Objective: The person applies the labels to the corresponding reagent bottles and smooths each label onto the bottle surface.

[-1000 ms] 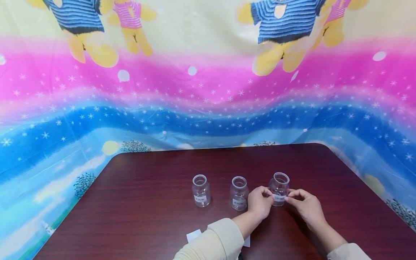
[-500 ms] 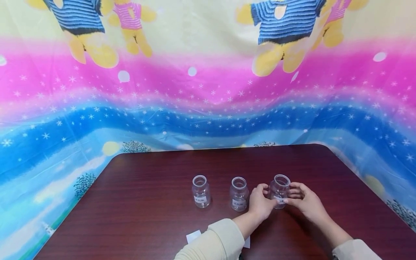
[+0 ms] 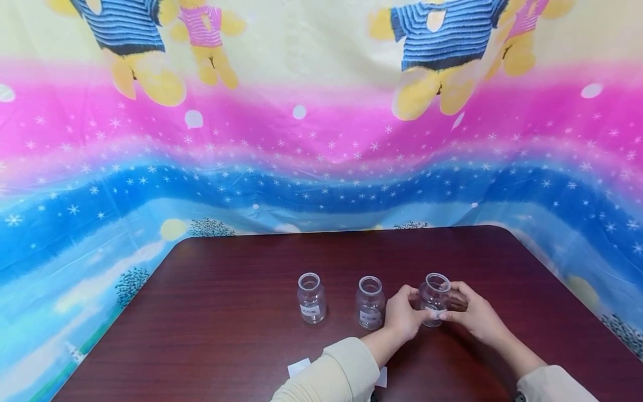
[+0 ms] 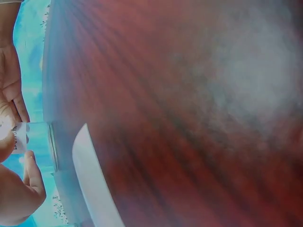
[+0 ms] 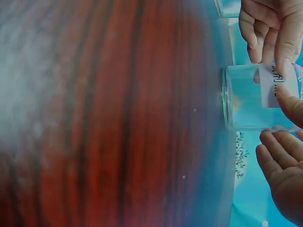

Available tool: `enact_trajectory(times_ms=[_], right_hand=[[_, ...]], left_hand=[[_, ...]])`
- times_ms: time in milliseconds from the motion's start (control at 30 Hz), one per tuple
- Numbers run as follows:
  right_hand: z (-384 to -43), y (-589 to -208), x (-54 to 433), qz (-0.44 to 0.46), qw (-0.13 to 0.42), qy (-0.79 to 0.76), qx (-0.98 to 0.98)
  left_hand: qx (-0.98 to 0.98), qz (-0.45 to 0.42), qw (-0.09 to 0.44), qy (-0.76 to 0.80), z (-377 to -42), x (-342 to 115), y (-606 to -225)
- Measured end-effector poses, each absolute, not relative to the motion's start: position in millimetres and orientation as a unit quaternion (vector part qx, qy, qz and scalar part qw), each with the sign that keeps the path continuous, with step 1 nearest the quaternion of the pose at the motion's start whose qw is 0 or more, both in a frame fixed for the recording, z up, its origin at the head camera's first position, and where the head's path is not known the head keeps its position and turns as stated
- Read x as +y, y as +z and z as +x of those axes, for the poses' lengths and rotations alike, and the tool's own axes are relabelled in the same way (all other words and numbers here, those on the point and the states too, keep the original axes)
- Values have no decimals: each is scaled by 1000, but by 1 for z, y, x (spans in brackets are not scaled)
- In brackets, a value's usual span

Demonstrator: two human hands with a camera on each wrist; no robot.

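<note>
Both hands are at the rightmost clear glass jar [image 3: 435, 286], which stands upright, open-mouthed, on the table. My left hand [image 3: 404, 315] holds its left side and my right hand [image 3: 474, 315] its right side, fingers reaching round toward the back. The two thumbs press on a white label [image 5: 271, 85] with dark printed characters on the jar's front. In the right wrist view the thumb tips lie close together on this label and cover part of it. To the left stand two similar labelled jars, the middle jar [image 3: 370, 296] near my left hand and the left jar [image 3: 311, 296] farther off.
White paper slips [image 3: 299, 367] lie at the table's front, partly hidden under my left sleeve [image 3: 329, 374]. The dark red-brown wooden table [image 3: 226, 312] has rounded far corners. A colourful printed curtain [image 3: 321, 139] hangs behind and beside it.
Earlier, the fingertips pinched the label's two ends. Now the fingers have spread round the jar and the thumbs have come together over the label. The other jars stay put.
</note>
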State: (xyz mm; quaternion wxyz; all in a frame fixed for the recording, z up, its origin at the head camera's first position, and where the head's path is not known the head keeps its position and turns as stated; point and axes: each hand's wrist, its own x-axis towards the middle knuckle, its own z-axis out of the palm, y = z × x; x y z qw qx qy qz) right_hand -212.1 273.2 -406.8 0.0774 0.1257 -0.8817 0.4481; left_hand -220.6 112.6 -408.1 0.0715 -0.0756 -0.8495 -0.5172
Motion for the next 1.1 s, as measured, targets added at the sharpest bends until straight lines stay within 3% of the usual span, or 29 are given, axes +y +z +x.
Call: enact_trajectory(times_ms=[367,600,1100], right_hand=[[-214,-405,271,107,75,398,-908],[-216,-402,277,104,51,445,-888],[-218,-405,289,171,20,477,-862]], left_hand=[[-859,-87,84,-497,-222,112,-407],[-852,-95,80,-509,-222,111,-407],[-848,-123,79,-509,-221,110,-412]])
